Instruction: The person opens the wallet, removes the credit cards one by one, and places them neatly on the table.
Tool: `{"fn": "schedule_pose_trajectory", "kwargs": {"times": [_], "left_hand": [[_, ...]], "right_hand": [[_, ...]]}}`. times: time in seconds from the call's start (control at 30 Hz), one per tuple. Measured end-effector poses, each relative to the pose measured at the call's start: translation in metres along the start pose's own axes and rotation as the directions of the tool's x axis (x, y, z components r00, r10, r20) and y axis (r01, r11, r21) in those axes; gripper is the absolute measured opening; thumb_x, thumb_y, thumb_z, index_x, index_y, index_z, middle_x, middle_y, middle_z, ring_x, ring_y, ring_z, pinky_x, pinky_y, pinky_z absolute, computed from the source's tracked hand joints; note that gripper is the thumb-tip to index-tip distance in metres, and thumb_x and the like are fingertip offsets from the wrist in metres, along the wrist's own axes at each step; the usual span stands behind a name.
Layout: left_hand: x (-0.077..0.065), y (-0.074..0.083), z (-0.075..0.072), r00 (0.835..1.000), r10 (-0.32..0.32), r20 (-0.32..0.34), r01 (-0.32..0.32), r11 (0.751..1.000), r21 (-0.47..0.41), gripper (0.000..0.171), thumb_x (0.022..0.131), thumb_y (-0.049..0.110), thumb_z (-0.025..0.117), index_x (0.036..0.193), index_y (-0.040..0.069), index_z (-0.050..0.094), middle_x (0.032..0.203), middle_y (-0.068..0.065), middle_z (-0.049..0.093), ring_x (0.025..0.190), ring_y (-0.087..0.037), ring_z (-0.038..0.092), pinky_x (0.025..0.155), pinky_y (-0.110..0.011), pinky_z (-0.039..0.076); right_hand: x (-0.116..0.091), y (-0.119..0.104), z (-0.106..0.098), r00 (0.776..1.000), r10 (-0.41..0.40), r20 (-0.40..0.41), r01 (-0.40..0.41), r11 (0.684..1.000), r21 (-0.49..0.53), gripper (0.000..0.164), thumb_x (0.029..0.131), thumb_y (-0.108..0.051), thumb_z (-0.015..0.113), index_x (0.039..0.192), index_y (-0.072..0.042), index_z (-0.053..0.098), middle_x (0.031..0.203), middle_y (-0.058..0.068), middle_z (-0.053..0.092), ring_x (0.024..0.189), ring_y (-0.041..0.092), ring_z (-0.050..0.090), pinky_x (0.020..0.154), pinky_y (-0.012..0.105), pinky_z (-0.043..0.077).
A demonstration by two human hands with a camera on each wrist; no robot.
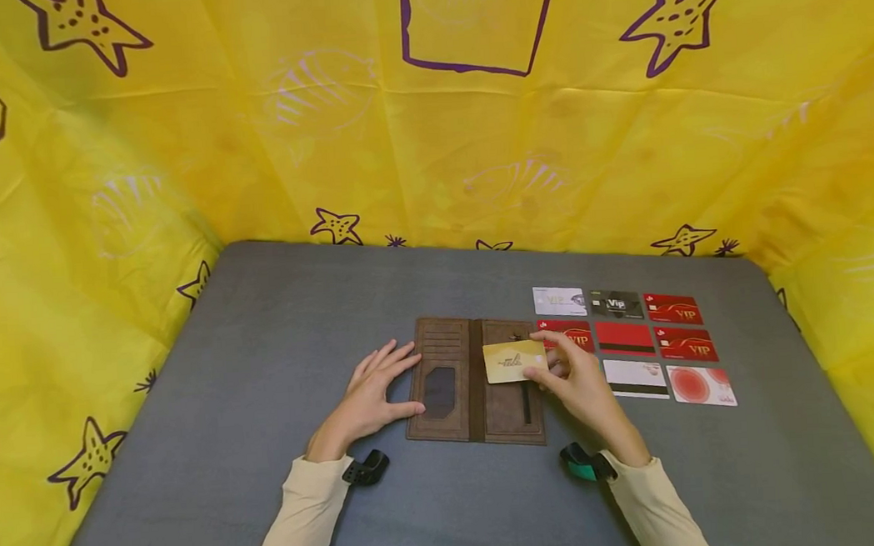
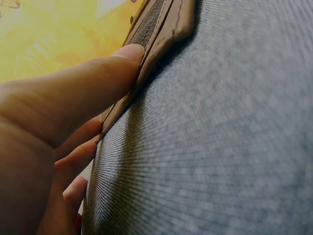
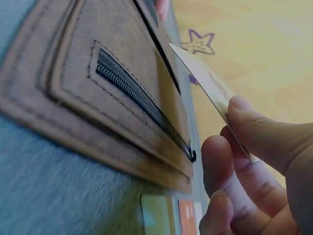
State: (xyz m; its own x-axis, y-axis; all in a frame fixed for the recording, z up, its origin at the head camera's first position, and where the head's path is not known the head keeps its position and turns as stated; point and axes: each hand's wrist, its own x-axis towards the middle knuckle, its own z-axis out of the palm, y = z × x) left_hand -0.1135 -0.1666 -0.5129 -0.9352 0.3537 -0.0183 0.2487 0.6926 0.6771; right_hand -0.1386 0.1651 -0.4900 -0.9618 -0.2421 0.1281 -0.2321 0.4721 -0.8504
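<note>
A brown bifold wallet lies spread on the grey table, card slots and a dark window on its left half, a zip on its right half. My right hand pinches a gold card between thumb and fingers, tilted over the wallet's right half. At the wallet's left edge rests my left hand, fingers spread and fairly straight. Its thumb lies on the wallet's rim, the other fingertips right along the edge. The right hand partly covers the cards beneath and behind it.
Right of the wallet, several cards lie in rows: a silver card, a black VIP card, red VIP cards and a white card with red circles among them. A yellow patterned curtain surrounds the grey table at the back and sides.
</note>
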Motion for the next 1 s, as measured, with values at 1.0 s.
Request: {"fn": "schedule_pose_trajectory", "kwargs": {"times": [1.0], "left_hand": [[0.001, 0.001, 0.001, 1.0, -0.02, 0.016, 0.02, 1.0, -0.01, 0.078, 0.081, 0.032, 0.082, 0.148, 0.011, 0.048, 0.162, -0.005, 0.034, 0.154, -0.032, 0.016, 0.121, -0.059, 0.007]], "right_hand": [[-0.061, 0.041, -0.064, 0.978, 0.158, 0.135, -0.169, 0.983, 0.072, 0.043, 0.082, -0.005, 0.079, 0.119, 0.003, 0.058, 0.072, 0.002, 0.065, 0.057, 0.008, 0.058, 0.054, 0.022, 0.046]]}}
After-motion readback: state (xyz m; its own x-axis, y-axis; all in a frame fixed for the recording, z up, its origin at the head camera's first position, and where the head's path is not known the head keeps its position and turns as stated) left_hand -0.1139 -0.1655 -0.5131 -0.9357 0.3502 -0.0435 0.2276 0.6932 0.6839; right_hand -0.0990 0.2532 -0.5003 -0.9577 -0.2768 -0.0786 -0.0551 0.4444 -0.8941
